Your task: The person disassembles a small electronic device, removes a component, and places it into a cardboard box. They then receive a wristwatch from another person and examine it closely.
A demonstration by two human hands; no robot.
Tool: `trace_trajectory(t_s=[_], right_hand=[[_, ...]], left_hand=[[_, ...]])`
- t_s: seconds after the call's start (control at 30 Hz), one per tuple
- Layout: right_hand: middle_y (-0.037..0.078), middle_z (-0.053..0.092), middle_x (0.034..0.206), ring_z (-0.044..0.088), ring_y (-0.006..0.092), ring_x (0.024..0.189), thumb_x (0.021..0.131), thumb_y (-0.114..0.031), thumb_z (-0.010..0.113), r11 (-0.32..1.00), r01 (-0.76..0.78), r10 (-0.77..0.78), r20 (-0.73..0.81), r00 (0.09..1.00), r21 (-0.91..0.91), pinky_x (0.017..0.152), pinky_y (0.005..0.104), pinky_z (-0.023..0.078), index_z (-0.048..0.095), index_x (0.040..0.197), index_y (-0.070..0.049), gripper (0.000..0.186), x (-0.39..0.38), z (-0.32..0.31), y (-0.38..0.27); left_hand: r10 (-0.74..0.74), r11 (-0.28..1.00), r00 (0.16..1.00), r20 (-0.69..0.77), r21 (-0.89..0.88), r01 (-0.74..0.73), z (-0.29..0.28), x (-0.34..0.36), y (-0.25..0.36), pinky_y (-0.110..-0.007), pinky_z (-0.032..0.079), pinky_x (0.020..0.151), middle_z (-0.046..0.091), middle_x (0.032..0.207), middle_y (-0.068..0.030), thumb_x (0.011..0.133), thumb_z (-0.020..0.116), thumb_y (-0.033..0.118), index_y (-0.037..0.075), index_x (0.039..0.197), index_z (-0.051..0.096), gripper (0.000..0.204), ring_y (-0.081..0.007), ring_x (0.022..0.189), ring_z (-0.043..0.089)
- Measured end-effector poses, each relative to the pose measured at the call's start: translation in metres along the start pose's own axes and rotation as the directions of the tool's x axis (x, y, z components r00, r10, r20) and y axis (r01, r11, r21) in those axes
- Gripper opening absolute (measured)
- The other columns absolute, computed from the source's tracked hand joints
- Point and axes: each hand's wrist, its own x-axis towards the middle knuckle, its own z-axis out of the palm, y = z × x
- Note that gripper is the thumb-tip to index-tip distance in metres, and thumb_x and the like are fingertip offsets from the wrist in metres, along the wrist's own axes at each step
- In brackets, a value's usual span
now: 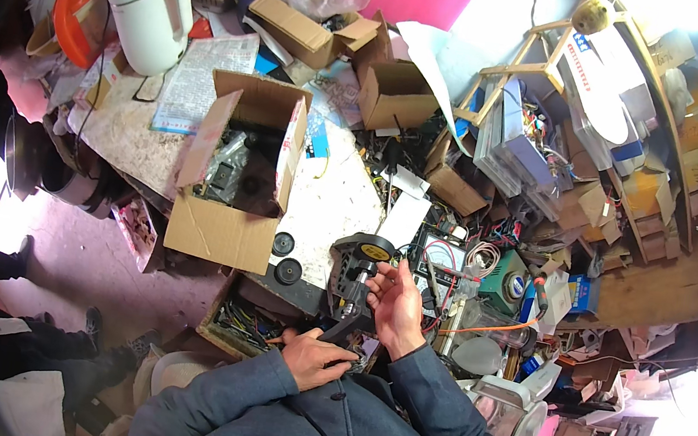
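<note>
A black metal mechanism [350, 289] with a yellow-labelled round top and a shiny shaft stands at the workbench's front edge. My right hand [397, 308], palm up with loosely bent, separated fingers, has its fingertips beside the shaft; contact is unclear. My left hand [314, 360] is lower, back up, at the mechanism's bottom arm, fingers bent around something hidden. Two black discs [287, 272] lie left of the mechanism. Just right sit a meter [439, 256] and red leads.
An open carton [219, 232] occupies the bench [329, 198]. A wire-filled box [226, 312] sits below. A white jug [141, 19] stands back left, a green device [506, 283] and stacked clutter right. Other people's dark-clothed legs [65, 331] show lower left.
</note>
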Motion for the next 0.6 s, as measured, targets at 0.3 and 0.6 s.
trace_trajectory(t_s=[0.3, 0.6], right_hand=[[0.006, 0.070, 0.095, 0.061, 0.0134, 0.079, 0.107, -0.040, 0.054, 0.990, 0.096, -0.092, 0.041, 0.995, -0.107, 0.073, 0.0287, 0.049, 0.057, 0.129, -0.006, 0.041, -0.001, -0.001, -0.002], [0.006, 0.068, 0.098, 0.062, 0.0128, 0.081, 0.107, -0.036, 0.055, 0.971, -0.005, 0.038, 0.134, 0.990, -0.241, 0.073, 0.0294, 0.053, 0.057, 0.126, -0.007, 0.036, -0.002, -0.003, -0.011]], left_hand=[[0.025, 1.000, 0.999, -0.040, -0.016, -0.025, 0.000, 0.002, 0.003, -0.038, 0.047, 0.085, 0.077, 0.091, -0.0084, 0.091, 0.075, 0.021, 0.014, 0.112, 0.078, 0.023, -0.0242, 0.081, 0.072], [0.036, 0.999, 0.998, -0.052, -0.027, -0.037, -0.001, 0.005, 0.005, -0.037, 0.046, 0.081, 0.077, 0.090, -0.0090, 0.091, 0.075, 0.021, 0.014, 0.112, 0.078, 0.023, -0.0252, 0.076, 0.069]])
